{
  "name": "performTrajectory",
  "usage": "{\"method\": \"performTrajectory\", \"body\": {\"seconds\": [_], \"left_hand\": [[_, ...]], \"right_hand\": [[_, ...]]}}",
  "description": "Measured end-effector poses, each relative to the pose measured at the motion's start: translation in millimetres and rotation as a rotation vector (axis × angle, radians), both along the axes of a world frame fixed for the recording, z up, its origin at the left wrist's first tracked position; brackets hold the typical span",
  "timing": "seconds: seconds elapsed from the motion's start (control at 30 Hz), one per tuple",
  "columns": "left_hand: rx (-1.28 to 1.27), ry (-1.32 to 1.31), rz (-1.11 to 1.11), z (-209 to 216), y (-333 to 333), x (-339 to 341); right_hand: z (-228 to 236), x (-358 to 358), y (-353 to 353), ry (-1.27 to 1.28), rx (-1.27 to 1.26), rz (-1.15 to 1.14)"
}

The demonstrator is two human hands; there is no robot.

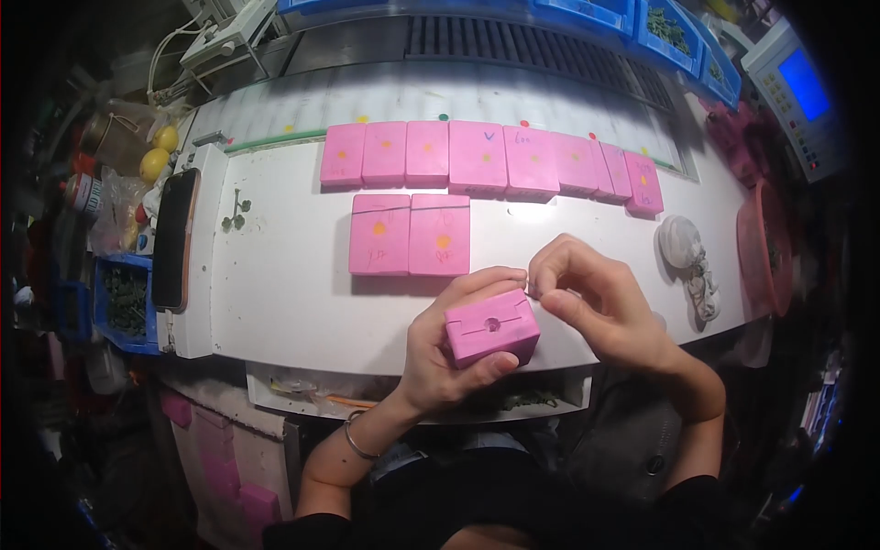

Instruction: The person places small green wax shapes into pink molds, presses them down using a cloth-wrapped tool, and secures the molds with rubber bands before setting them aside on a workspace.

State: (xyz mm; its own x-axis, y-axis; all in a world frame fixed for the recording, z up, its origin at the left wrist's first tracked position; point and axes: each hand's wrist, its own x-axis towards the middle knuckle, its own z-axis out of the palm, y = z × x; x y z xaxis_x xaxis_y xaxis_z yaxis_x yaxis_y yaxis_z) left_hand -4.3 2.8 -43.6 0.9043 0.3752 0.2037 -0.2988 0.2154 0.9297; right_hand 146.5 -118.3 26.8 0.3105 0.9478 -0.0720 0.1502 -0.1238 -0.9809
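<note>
My left hand is wrapped round a pink mould block, tilted so that a face with a round hole and thin cut lines points up at me. Close by its upper right corner, my right hand has thumb and forefinger pinched together. Whatever lies between those fingertips is too small to name. Beyond my hands, two more pink blocks lie side by side, each with a yellow dot and a dark line. A row of several similar pink blocks stretches across the white table behind them.
A phone rests at the left edge, near a blue bin of green pieces. To the right are a round whitish container and a pink basket. An open drawer sits below my forearms. Blue trays line the back.
</note>
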Motion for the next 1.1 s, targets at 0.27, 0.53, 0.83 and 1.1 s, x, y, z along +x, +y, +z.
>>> {"method": "performTrajectory", "body": {"seconds": [0.27, 0.53, 0.83, 1.1], "left_hand": [[0.052, -0.015, -0.036, 20, -7, -7], [0.253, -0.051, -0.271, 38, -6, -4], [-0.090, 0.339, -0.138, 33, 3, -11], [0.305, 0.533, -0.211, 52, -8, 3]], "right_hand": [[3, -7, -2, 0.401, 0.214, -0.057], [-5, -11, 1, -0.649, 0.396, -0.115], [-5, -13, -16, 0.317, 0.194, -0.152], [5, -11, -16, -0.040, -0.035, 0.079]]}}
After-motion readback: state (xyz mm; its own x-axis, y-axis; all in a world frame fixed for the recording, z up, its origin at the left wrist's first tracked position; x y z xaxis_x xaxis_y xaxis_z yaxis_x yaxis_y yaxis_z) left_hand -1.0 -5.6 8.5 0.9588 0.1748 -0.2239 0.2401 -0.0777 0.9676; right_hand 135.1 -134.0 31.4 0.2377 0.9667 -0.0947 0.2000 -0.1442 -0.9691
